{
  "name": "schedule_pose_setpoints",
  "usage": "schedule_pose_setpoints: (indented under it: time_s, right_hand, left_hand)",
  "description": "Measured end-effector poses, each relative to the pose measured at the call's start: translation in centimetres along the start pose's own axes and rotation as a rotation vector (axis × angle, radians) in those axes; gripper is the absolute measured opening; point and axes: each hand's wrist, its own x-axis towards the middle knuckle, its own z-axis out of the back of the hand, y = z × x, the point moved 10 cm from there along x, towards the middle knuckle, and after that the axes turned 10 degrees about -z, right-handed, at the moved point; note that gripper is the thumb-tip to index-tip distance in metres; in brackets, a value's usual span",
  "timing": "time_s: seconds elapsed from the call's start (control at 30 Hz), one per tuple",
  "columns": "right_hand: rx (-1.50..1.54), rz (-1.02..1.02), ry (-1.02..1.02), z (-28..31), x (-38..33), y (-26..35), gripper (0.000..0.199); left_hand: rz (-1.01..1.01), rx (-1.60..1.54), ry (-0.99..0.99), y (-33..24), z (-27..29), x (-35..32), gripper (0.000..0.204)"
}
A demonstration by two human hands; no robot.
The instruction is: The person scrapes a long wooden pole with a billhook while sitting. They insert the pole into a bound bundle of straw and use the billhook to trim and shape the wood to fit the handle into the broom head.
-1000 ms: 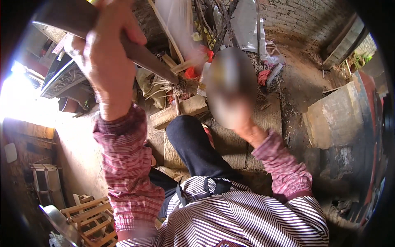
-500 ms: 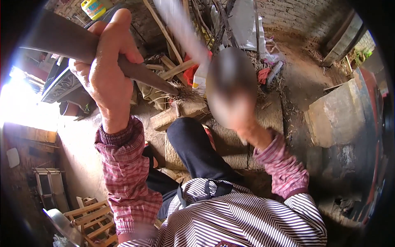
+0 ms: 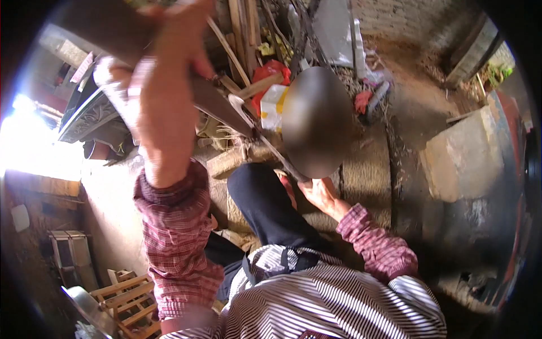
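My left hand (image 3: 161, 99) is raised high and close to the camera, shut around a long dark blade-like tool (image 3: 217, 104). The tool slants from the upper left down to the right. Below its tip a thin pale strip (image 3: 276, 155) runs on to my right hand (image 3: 323, 196), which sits low beside my dark trouser knee (image 3: 265, 206) with its fingers closed on the strip's lower end. A blurred patch just above that hand hides part of the fingertips. Both sleeves are red checked cloth.
Wooden sticks (image 3: 243, 39), a red bag (image 3: 270, 73) and a white-and-yellow carton (image 3: 274, 104) are piled ahead on the dirt floor. A pale concrete block (image 3: 463, 158) stands at the right. A slatted wooden crate (image 3: 124, 294) sits at the lower left, with bright glare beyond.
My left hand with the tool has come nearer the camera and higher. My right hand has dropped lower, toward my knee, and now shows below the blurred patch.
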Motion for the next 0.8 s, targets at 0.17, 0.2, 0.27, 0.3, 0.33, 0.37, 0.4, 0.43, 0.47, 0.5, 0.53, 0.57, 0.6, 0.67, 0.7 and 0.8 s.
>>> schedule_pose_setpoints:
  time_s: [0.17,0.2,0.27,0.3,0.33,0.37,0.4,0.43,0.47,0.5,0.53,0.57,0.6,0.67,0.7,0.8]
  right_hand:
    - [0.168,-0.031,-0.005,2.8,-0.1,2.9,0.039]
    - [0.272,-0.152,0.109,2.6,0.0,3.3,0.04]
    - [0.32,0.161,-0.04,5.8,0.4,6.4,0.027]
    - [0.26,0.311,-0.099,8.2,0.3,9.7,0.022]
    - [0.183,0.391,-0.162,10.4,0.6,12.8,0.017]
    - [0.028,0.623,-0.351,13.8,0.0,17.5,0.014]
    - [-0.139,0.814,-0.599,17.1,-1.1,21.3,0.011]
    - [-0.018,0.822,-0.569,20.1,-0.9,24.0,0.011]
    - [0.102,0.83,-0.54,23.1,-0.8,26.5,0.012]
    - [0.216,0.841,-0.511,26.2,-0.6,29.1,0.014]
    - [0.299,0.86,-0.523,29.3,-1.4,31.3,0.015]
    - [0.361,0.875,-0.538,31.0,-2.2,32.6,0.016]
    - [0.404,0.887,-0.55,31.9,-2.9,33.3,0.017]
    - [0.379,0.808,-0.553,29.2,-2.0,29.9,0.019]
    - [0.285,0.696,-0.501,23.8,0.0,24.6,0.019]
    - [-0.029,0.191,-0.148,8.2,3.9,2.4,0.022]
  left_hand:
    - [0.201,-0.205,-0.087,1.0,2.7,2.7,0.028]
    - [0.167,-0.378,0.001,1.1,3.3,3.6,0.027]
    - [0.136,-0.577,0.082,1.4,2.4,3.3,0.029]
    - [0.077,-0.551,0.072,1.1,2.3,3.4,0.028]
    - [0.014,-0.523,0.065,0.7,2.1,3.6,0.032]
    - [-0.186,-0.076,0.022,-0.7,1.7,3.0,0.035]
    - [-0.189,-0.084,0.022,-1.0,0.4,2.9,0.035]
    - [0.044,-0.082,-0.124,0.6,1.5,2.6,0.03]
    - [0.278,-0.08,-0.275,2.5,2.8,1.3,0.025]
    - [0.177,-0.139,-0.18,2.6,2.7,1.7,0.019]
    - [0.178,-0.148,-0.187,2.8,2.6,1.6,0.019]
    - [0.232,-0.188,-0.212,3.5,2.7,1.1,0.018]
    - [0.278,-0.219,-0.238,3.8,3.1,1.0,0.018]
    - [0.25,-0.127,-0.251,2.8,3.1,1.4,0.017]
    - [0.216,-0.05,-0.263,2.1,3.2,2.1,0.016]
    - [-0.072,-0.003,-0.079,-1.2,0.7,7.3,0.019]
